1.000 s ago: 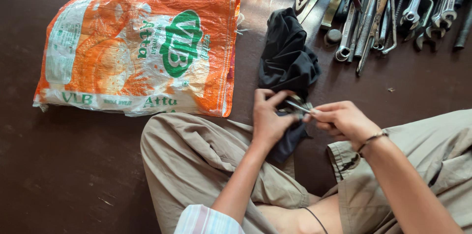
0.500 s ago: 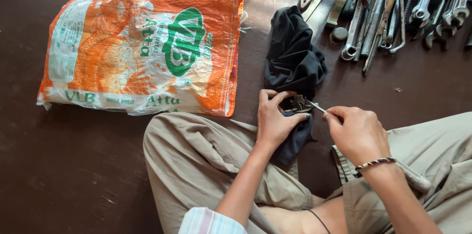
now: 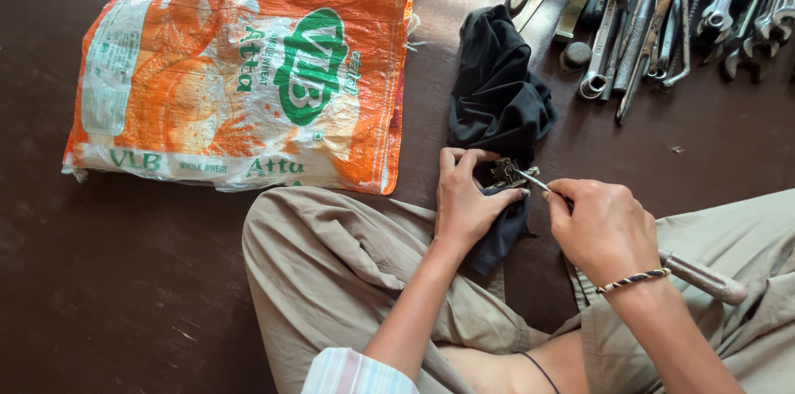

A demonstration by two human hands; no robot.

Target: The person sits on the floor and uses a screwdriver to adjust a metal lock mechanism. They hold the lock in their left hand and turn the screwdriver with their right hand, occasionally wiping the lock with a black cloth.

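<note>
My left hand (image 3: 464,199) grips a small metal part (image 3: 503,172) pressed onto a black cloth (image 3: 497,100) on the dark floor. My right hand (image 3: 603,228) is closed around a screwdriver whose thin shaft (image 3: 532,180) points into the metal part; its grey handle (image 3: 704,278) sticks out behind my wrist over my right leg. A beaded bracelet sits on my right wrist. My legs in beige trousers (image 3: 331,270) are folded under both hands.
A large orange, white and green woven sack (image 3: 240,84) lies flat to the left. Several spanners, pliers and other hand tools (image 3: 654,13) are spread along the top right. The dark brown floor (image 3: 108,278) extends to the left.
The view has drifted slightly. My right hand has shifted a little lower and right while the screwdriver tip stays at the metal part; my left hand keeps its grip.
</note>
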